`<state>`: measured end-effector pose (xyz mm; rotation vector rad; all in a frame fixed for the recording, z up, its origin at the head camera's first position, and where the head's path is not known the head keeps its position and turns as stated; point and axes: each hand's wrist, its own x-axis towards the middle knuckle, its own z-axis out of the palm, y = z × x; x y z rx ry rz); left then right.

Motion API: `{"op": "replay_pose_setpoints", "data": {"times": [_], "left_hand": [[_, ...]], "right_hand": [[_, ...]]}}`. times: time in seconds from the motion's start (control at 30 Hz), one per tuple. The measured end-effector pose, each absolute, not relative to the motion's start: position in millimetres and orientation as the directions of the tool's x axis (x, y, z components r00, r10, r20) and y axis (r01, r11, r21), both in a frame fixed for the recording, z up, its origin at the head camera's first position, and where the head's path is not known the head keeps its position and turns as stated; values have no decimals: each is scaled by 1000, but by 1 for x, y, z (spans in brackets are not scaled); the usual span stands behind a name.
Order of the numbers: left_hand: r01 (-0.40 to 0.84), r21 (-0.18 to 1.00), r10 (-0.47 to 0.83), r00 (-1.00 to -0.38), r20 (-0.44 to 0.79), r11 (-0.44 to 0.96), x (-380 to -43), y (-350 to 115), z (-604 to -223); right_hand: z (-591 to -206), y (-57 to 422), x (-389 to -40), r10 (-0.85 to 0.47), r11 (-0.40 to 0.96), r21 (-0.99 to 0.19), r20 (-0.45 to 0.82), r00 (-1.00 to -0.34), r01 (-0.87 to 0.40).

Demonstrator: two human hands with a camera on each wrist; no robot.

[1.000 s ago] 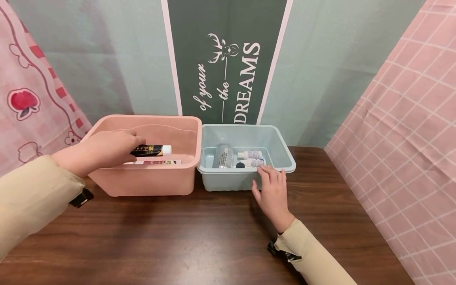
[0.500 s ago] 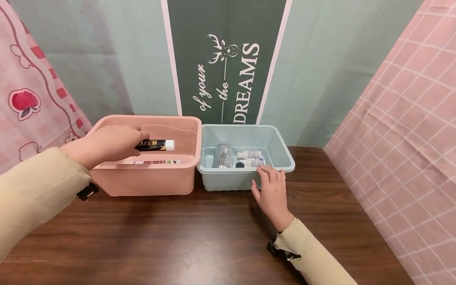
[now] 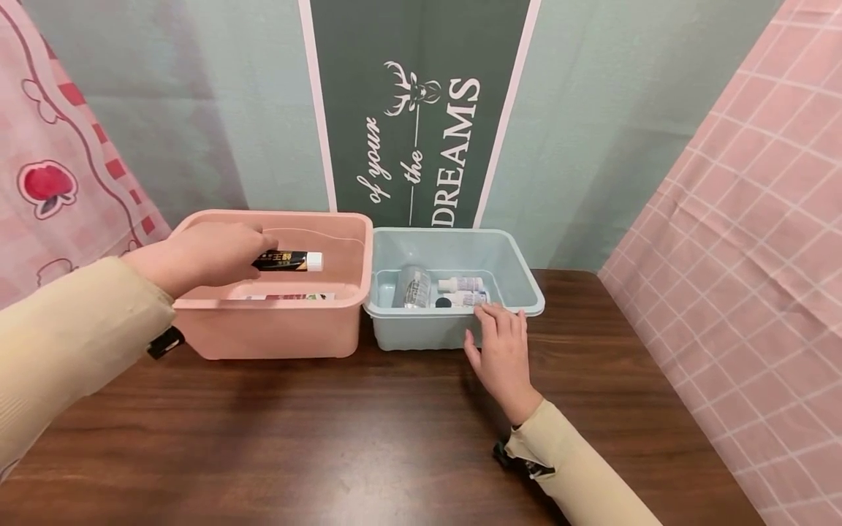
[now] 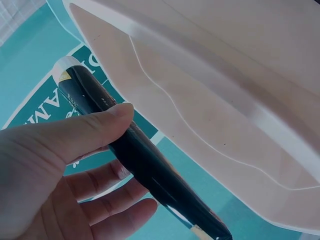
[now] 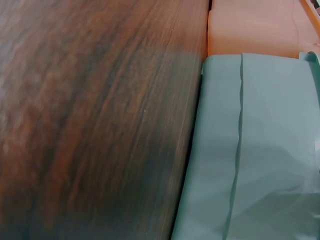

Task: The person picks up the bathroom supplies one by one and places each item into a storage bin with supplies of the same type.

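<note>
My left hand (image 3: 207,256) pinches a black toothpaste tube (image 3: 286,261) with a white cap, held level above the inside of the pink bin (image 3: 276,332). In the left wrist view, thumb and fingers grip the tube (image 4: 150,160) near its capped half, beside the bin wall. At the bin's bottom lies a flat red and white item (image 3: 302,296), partly hidden by the front rim. My right hand (image 3: 503,354) rests its fingertips on the front rim of the light blue bin (image 3: 414,334), thumb apart. The right wrist view shows that bin's outer wall (image 5: 270,125), not the hand.
Inside the blue bin lie a clear bottle (image 3: 414,286) and small white bottles (image 3: 462,284), one with a black cap (image 3: 444,302). Both bins stand side by side on the wooden table (image 3: 355,438), before a green hanging cloth (image 3: 263,109). Pink gridded cloth (image 3: 743,241) borders the right.
My left hand has lifted the toothpaste tube upward and slightly right from low in the pink bin. My right hand stays on the blue bin's rim.
</note>
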<state>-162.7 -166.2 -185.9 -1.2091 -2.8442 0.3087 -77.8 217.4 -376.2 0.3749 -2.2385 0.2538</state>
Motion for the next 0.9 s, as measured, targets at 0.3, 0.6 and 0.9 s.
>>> {"op": "replay_pose_setpoints", "data": {"times": [0.3, 0.6, 0.9], "left_hand": [[693, -209, 692, -716, -88, 690, -170, -165, -185], [677, -233, 672, -732, -114, 698, -177, -162, -183], [611, -170, 586, -791, -176, 774, -186, -157, -182]], "right_hand": [[-377, 217, -79, -189, 932, -49, 782, -594, -359], [-379, 218, -82, -182, 925, -54, 806, -563, -376], [-379, 218, -81, -177, 930, -56, 797, -578, -362]]}}
